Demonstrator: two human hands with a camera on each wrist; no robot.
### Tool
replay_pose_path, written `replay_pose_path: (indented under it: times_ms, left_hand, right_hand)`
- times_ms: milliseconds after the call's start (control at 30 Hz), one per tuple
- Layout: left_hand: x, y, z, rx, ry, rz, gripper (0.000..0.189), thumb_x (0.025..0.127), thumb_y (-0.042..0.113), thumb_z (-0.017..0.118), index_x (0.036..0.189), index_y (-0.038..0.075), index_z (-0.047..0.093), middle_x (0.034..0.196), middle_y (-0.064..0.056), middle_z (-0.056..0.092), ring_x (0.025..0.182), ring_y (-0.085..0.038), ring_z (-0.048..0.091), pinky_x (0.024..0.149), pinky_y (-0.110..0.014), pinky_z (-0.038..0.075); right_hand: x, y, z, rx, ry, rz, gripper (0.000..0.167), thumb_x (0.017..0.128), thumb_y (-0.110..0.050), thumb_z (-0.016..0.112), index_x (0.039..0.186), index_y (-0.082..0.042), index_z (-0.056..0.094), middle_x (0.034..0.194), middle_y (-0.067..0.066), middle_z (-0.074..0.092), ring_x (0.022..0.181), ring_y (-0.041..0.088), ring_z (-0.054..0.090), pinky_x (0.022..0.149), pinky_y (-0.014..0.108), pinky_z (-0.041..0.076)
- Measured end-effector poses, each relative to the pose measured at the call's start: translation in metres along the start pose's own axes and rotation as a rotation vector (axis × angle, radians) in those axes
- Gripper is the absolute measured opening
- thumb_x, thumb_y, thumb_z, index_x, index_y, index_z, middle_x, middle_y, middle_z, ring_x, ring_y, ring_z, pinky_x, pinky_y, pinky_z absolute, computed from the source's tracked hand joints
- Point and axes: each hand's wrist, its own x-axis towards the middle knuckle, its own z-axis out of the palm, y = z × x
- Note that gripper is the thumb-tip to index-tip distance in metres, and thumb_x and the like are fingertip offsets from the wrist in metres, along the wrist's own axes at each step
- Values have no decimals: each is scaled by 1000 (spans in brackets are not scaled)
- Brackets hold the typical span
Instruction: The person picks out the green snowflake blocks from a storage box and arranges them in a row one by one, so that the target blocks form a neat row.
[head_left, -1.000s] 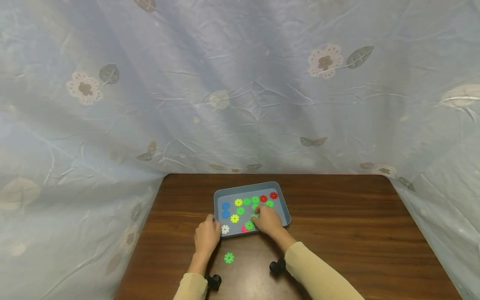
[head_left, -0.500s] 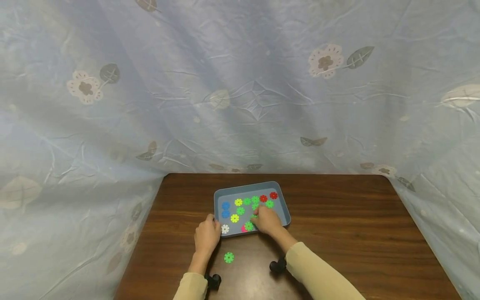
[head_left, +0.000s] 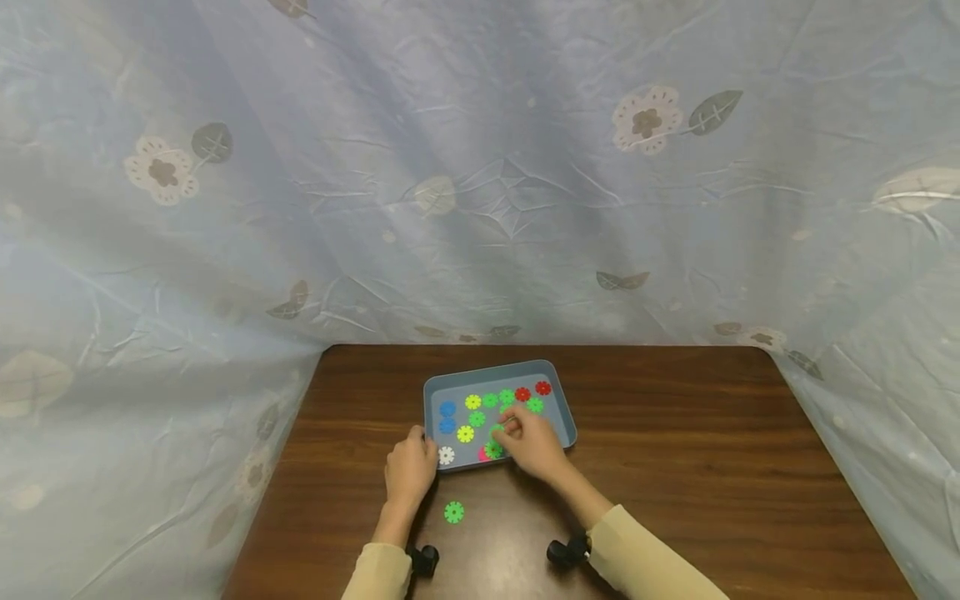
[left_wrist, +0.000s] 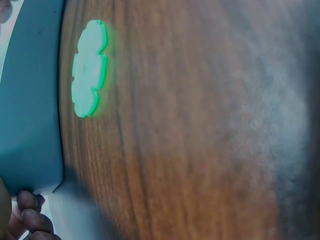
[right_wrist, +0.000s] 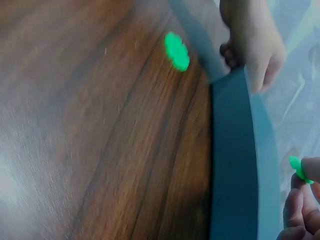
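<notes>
In the head view my left hand (head_left: pixel 409 468) grips the front left corner of a shallow grey-blue tray (head_left: pixel 480 381). Over the tray's front right part, my right hand (head_left: pixel 534 442) pinches a green flower-shaped plastic disc (right_wrist: pixel 299 167) between thumb and fingers, as the right wrist view shows. Flat in the tray lie more notched discs: two blue, two yellow (head_left: pixel 465 434), two red (head_left: pixel 522 394), several green, and a white disc (head_left: pixel 446 455) near the left hand. A pink disc (head_left: pixel 483 454) is partly covered by a green disc (head_left: pixel 492 450) at the front wall.
One loose green disc (head_left: pixel 453 512) lies on the brown wooden table (head_left: pixel 675 467), in front of the tray and between the forearms. A pale floral curtain (head_left: pixel 480 167) hangs behind the table and along its sides. Black wrist cameras (head_left: pixel 567 552) sit on both wrists.
My right hand has risen slightly from the tray floor with a green disc between its fingertips, and its wrist has swung right. The left hand stays at the corner; the head view has shifted slightly.
</notes>
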Motion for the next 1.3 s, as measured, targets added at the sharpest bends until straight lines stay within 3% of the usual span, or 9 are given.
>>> replay_pose_path:
  times_ms: [267,433,567,767,1000,1300]
  left_hand:
    - [0,1,-1,0,5,-8,27,98,15,62,117,-2,69,73,-12,67,52,-22,51,47,-42,45]
    - [0,1,-1,-2,-6,-12,27,98,15,61,118,-3,69,66,-7,59,51,-22,48,47,-39,41]
    - [-1,0,-2,-3,-18,-11,29,99,14,59,120,-4,68,63,-5,55,50,-21,46,46,-37,39]
    - [-1,0,0,3,-7,-7,28,98,15,59,117,-3,69,67,-8,61,51,-21,47,47,-39,41]
    - [-3,0,0,-6,-10,-14,29,98,15,59,119,-3,69,72,-10,65,51,-21,48,47,-40,43]
    - [0,-1,1,-1,-13,-15,28,98,16,58,117,-2,69,71,-10,64,52,-21,48,47,-40,42]
  right_hand:
    - [-28,-14,11,153,-122,9,14,97,-21,75,106,-13,68,79,-5,65,55,26,65,43,30,51]
    - [-43,-13,20,170,-197,1,11,97,-19,75,101,-12,67,75,-4,64,51,20,63,43,28,49]
    - [-52,-12,28,93,-228,-24,11,94,-18,77,96,-16,67,75,-9,64,55,7,59,51,25,49]
    - [-64,-5,44,-8,-232,-58,15,88,-17,82,91,-17,67,74,-15,60,63,-1,54,61,22,47]
    - [-72,5,60,-76,-181,-65,16,86,-15,83,90,-17,68,74,-16,59,66,-3,54,63,22,47]
    - [-72,3,65,-211,-112,-96,16,84,-20,84,89,-19,69,80,-12,58,71,0,51,65,24,46]
